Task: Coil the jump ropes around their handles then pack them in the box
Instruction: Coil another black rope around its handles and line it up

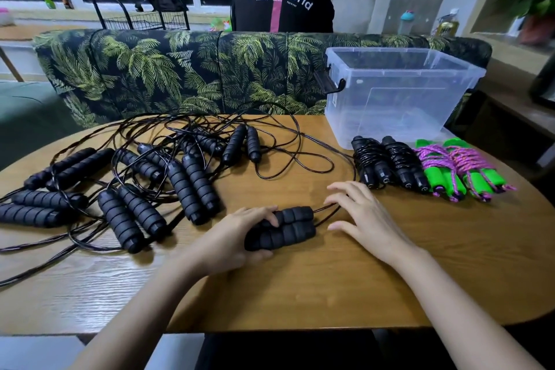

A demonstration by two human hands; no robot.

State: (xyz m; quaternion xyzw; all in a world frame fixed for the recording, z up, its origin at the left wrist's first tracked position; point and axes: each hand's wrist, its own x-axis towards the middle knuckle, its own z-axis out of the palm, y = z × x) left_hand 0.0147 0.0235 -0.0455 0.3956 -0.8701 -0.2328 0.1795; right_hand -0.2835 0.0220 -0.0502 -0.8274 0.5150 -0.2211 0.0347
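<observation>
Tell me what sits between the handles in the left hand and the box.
The right hand and two coiled black ropes lie between the black handles and the box at table level. Its top is open; nothing blocks a lifted path.

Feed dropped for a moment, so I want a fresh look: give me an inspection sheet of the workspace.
Surface: wooden table.
Job's things: clear box back right, looks empty; two black coiled ropes and two green-handled coiled ropes before it; uncoiled black ropes at left.
Clutter: nothing seen.
Hands: left hand grips a pair of black handles; right hand, fingers spread, beside their cord.
Cables: loose cords tangled across the table's middle.
Surroundings: leaf-print sofa; a person behind it, back turned.
</observation>
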